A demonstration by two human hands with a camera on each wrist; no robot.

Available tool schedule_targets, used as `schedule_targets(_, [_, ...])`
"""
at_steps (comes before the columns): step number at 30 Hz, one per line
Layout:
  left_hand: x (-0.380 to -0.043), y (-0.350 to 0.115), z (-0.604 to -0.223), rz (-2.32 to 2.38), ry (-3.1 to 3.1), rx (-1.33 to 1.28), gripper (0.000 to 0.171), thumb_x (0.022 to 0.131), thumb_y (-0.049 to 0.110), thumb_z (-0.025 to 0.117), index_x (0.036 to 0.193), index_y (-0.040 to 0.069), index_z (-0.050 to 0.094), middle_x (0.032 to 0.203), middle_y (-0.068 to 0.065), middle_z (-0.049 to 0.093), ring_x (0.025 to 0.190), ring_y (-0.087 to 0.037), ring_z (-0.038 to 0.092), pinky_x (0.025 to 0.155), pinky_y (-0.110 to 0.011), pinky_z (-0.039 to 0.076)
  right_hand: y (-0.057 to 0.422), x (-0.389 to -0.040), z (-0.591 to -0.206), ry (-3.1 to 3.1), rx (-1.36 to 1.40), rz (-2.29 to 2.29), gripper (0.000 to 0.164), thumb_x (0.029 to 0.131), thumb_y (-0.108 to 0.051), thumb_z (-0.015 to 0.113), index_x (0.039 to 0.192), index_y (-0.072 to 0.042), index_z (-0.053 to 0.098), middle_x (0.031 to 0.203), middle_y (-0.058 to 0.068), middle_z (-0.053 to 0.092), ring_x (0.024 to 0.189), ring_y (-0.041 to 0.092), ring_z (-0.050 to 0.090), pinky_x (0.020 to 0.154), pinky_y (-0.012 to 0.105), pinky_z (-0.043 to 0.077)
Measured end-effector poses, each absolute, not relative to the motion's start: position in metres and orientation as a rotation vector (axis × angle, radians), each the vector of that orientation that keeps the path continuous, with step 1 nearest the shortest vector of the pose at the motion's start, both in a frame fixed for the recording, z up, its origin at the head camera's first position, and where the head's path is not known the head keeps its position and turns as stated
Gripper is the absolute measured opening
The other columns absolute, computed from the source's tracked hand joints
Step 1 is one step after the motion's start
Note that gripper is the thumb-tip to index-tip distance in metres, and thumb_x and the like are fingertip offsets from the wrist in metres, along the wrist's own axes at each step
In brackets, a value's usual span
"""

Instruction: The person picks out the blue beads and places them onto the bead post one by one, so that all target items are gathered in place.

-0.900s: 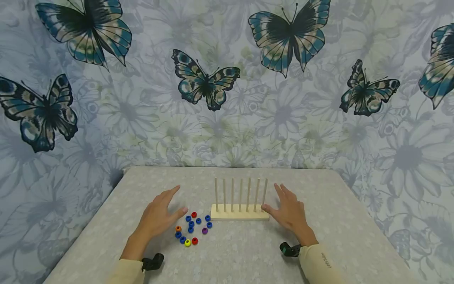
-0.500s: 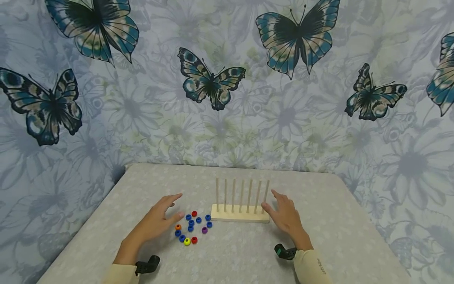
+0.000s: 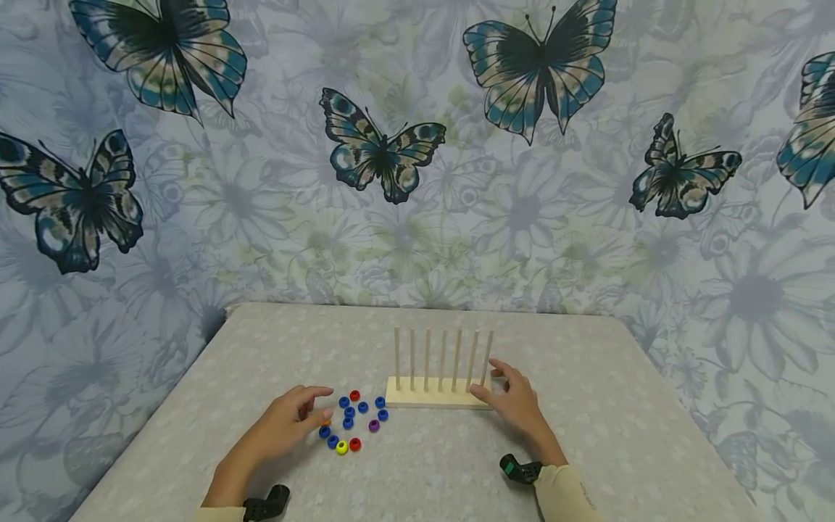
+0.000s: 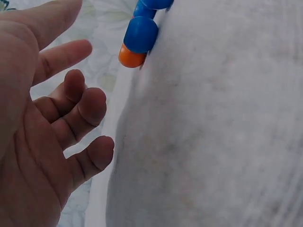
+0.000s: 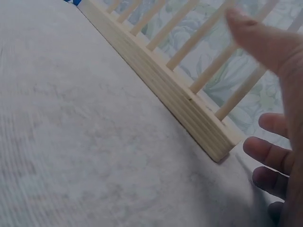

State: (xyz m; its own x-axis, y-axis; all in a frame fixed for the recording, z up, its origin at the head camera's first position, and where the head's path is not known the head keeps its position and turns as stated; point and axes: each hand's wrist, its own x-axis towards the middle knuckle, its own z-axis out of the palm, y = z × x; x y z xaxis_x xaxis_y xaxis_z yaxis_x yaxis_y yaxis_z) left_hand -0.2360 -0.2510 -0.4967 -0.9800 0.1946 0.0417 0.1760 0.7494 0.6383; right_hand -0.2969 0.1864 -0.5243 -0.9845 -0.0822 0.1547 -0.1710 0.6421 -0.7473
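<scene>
Several small round beads lie in a loose group left of a wooden peg stand (image 3: 438, 399): mostly blue beads (image 3: 362, 407), two red ones, a purple bead (image 3: 374, 426), a yellow bead (image 3: 342, 448) and an orange bead (image 4: 131, 56). My left hand (image 3: 285, 422) hovers at the group's left side, thumb and index apart, holding nothing. In the head view it partly covers the orange bead. At the stand's right end is my right hand (image 3: 515, 402), thumb in front of the pegs and fingers loosely bent. Whether it touches the wood I cannot tell.
A pale patterned cloth covers the table (image 3: 443, 478). Behind its far edge rises a wall (image 3: 274, 254) with flowers and butterflies. Each wrist wears a black camera, such as the left one (image 3: 267, 502) and the right one (image 3: 520, 470).
My left hand has come down and nearer to the beads, its fingers bending more. The right hand has moved slightly left, closer in on the stand's end. Beads and stand stay put.
</scene>
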Motion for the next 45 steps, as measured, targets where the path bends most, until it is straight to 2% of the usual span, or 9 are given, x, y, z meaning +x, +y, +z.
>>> schedule_targets(3, [-0.234,-0.251,-0.498,1.090,2.871,0.284,0.044,0.095,0.046,0.066,0.132,0.021,0.064,0.085,0.003,0.053,0.076,-0.011,0.049,0.063,-0.026,0.040,0.184,-0.296,-0.527,-2.769,0.188,1.250,0.086,0.076,-0.053,0.083,0.147,-0.018,0.049,0.133,0.007,0.062,0.117,0.029,0.056,0.098,0.058,0.037])
schedule_targets(5, [-0.232,-0.252,-0.498,1.107,2.845,0.266,0.040,0.095,0.044,0.066,0.129,0.022,0.066,0.083,0.003,0.053,0.075,-0.011,0.049,0.063,-0.026,0.040,0.182,-0.296,-0.529,-2.780,0.185,1.226,0.091,0.069,-0.051,0.089,0.145,-0.017,0.052,0.133,0.007,0.063,0.121,0.031,0.054,0.100,0.059,0.032])
schedule_targets(7, [-0.230,-0.252,-0.497,1.112,2.823,0.247,0.037,0.095,0.044,0.066,0.126,0.024,0.067,0.082,0.002,0.053,0.073,-0.010,0.048,0.061,-0.027,0.039,0.181,-0.295,-0.530,-2.792,0.184,1.198,0.093,0.063,-0.051,0.092,0.142,-0.017,0.055,0.134,0.006,0.063,0.123,0.031,0.052,0.100,0.057,0.030])
schedule_targets(10, [-0.228,-0.253,-0.496,1.104,2.794,0.247,0.035,0.095,0.045,0.066,0.124,0.025,0.068,0.079,0.002,0.052,0.070,-0.010,0.047,0.058,-0.027,0.038,0.181,-0.294,-0.531,-2.806,0.191,1.172,0.091,0.060,-0.050,0.094,0.138,-0.020,0.059,0.138,0.005,0.061,0.123,0.029,0.050,0.099,0.053,0.028])
schedule_targets(14, [-0.227,-0.255,-0.494,1.120,2.756,0.311,0.038,0.093,0.042,0.070,0.125,0.021,0.068,0.078,0.002,0.055,0.066,-0.008,0.048,0.056,-0.025,0.039,0.183,-0.294,-0.531,-2.806,0.180,1.169,0.083,0.061,-0.046,0.095,0.134,-0.025,0.062,0.139,0.005,0.060,0.124,0.029,0.050,0.098,0.052,0.028])
schedule_targets(21, [-0.227,-0.260,-0.494,1.168,2.668,0.437,0.042,0.086,0.033,0.079,0.123,0.016,0.069,0.081,0.001,0.058,0.065,-0.006,0.049,0.057,-0.025,0.041,0.189,-0.293,-0.533,-2.808,0.234,1.140,0.070,0.069,-0.046,0.091,0.131,-0.027,0.065,0.135,0.004,0.062,0.119,0.028,0.051,0.099,0.053,0.028])
schedule_targets(37, [-0.228,-0.253,-0.496,1.118,2.710,0.395,0.026,0.083,0.022,0.082,0.107,0.020,0.075,0.083,0.004,0.061,0.072,-0.008,0.053,0.062,-0.024,0.045,0.189,-0.293,-0.534,-2.806,0.243,1.087,0.068,0.070,-0.049,0.089,0.131,-0.028,0.065,0.135,0.003,0.062,0.117,0.027,0.053,0.097,0.053,0.031])
schedule_targets(45, [-0.229,-0.253,-0.502,1.108,2.721,0.386,0.022,0.086,0.022,0.079,0.107,0.022,0.075,0.083,0.005,0.061,0.072,-0.007,0.052,0.062,-0.024,0.045,0.188,-0.299,-0.537,-2.804,0.268,1.051,0.068,0.070,-0.053,0.087,0.130,-0.030,0.065,0.134,0.001,0.062,0.117,0.026,0.053,0.095,0.050,0.032])
